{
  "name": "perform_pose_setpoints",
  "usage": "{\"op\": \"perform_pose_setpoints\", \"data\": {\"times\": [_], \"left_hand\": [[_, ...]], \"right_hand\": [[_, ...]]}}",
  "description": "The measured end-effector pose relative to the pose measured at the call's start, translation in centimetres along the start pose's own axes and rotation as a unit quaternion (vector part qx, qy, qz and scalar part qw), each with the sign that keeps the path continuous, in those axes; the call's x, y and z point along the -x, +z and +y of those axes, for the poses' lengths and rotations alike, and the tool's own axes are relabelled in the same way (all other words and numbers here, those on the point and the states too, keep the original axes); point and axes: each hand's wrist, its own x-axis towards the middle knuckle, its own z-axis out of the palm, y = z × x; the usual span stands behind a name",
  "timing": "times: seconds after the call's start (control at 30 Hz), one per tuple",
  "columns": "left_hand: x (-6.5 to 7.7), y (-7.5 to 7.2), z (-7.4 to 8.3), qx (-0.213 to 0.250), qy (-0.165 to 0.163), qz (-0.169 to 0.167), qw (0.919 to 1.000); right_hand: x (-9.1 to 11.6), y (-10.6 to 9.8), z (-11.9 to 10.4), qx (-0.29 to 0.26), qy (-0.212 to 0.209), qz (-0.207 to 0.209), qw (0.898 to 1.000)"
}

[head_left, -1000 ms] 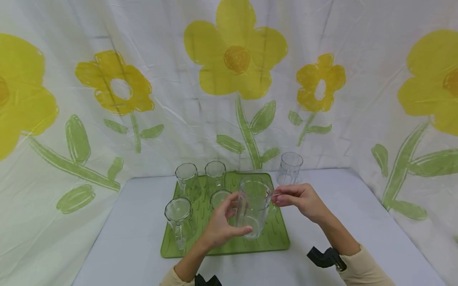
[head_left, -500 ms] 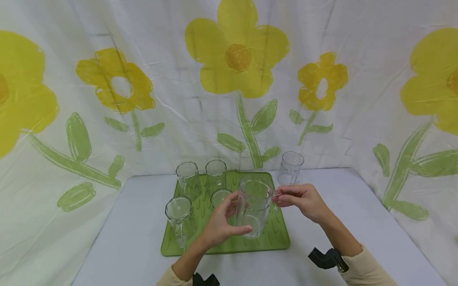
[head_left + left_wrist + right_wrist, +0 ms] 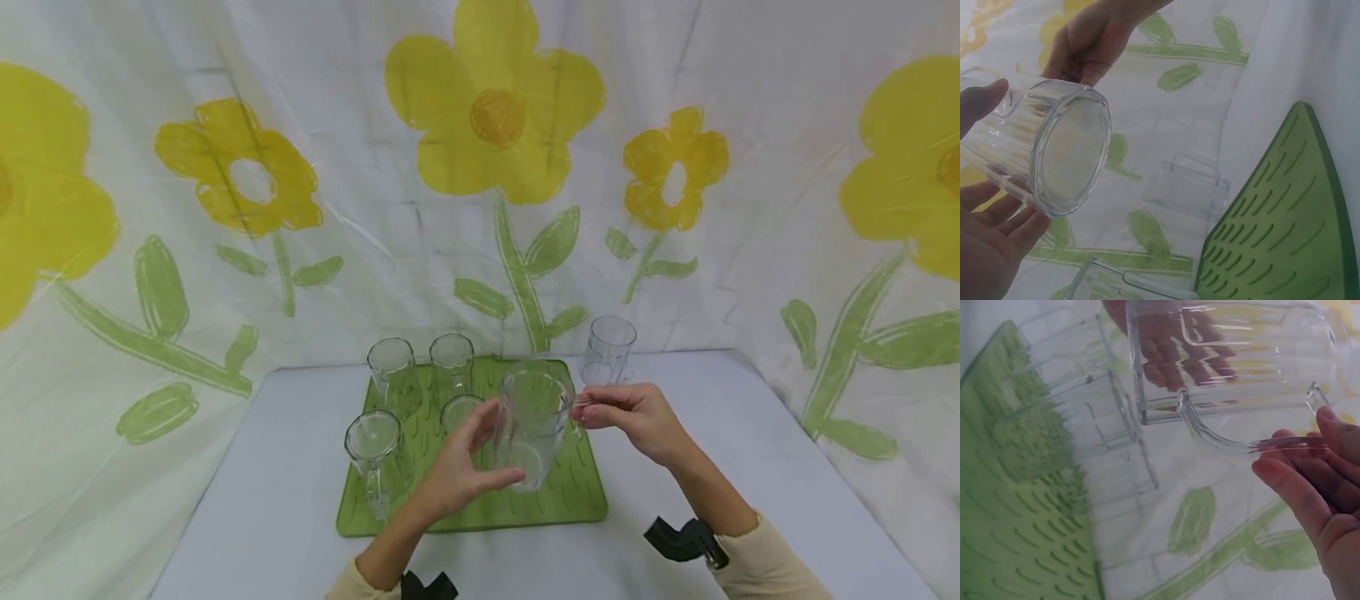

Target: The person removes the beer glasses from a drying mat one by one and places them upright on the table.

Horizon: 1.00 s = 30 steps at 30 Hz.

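A clear glass mug [image 3: 534, 425] is held over the green drying mat [image 3: 525, 518], its mouth up and tipped slightly in the head view. My left hand [image 3: 459, 468] grips its body, the thumb on the near side and the fingers around the far side. My right hand [image 3: 628, 419] pinches the mug's handle [image 3: 1210, 434] between thumb and fingers, as the right wrist view shows. In the left wrist view the mug's round base [image 3: 1075, 153] faces the camera, with several left fingertips [image 3: 1025, 228] close to its edge.
Several more glass mugs stand on the mat's left half, among them a front-left mug [image 3: 377, 454] and a back-left mug [image 3: 395, 379]. Another clear glass [image 3: 609, 350] stands on the white table [image 3: 247, 500] behind my right hand. A flowered curtain [image 3: 360, 275] hangs at the back.
Both hands keep their hold on the mug. It has risen slightly and its base has shifted a little away from me. The other mugs stay in place.
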Motion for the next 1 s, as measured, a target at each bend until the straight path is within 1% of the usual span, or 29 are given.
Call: {"op": "perform_pose_setpoints", "data": {"times": [0.07,0.2,0.37,0.5,0.63,0.77,0.9,1.0], "left_hand": [[0.0,-0.2,0.1,-0.003,0.006,0.004,1.0],[0.1,-0.7,0.2,0.0,0.013,0.014,0.9998],[0.4,-1.2,0.3,-0.004,0.009,0.026,0.9996],[0.8,-1.8,0.5,-0.02,0.009,0.031,0.9993],[1.2,-2.5,1.1,-0.044,0.004,0.041,0.9982],[1.8,-3.3,1.8,-0.08,0.002,0.056,0.9952],[2.3,-4.3,2.2,-0.117,0.017,0.074,0.9902],[2.7,-5.1,2.4,-0.144,0.021,0.087,0.9854]], "right_hand": [[0.0,-0.1,-0.1,0.008,-0.002,0.006,1.0],[0.1,-0.4,-0.2,0.006,0.002,0.017,1.0],[0.1,-0.5,-0.3,0.0,0.008,0.023,1.0],[0.0,-0.5,-0.5,0.012,0.011,0.039,0.999],[-0.2,-0.7,-0.8,0.01,0.01,0.062,0.998],[-0.4,-1.1,-1.1,-0.001,0.006,0.083,0.997],[-0.6,-1.4,-1.4,0.006,0.007,0.102,0.995],[-0.6,-1.7,-1.6,0.013,0.015,0.119,0.993]]}}
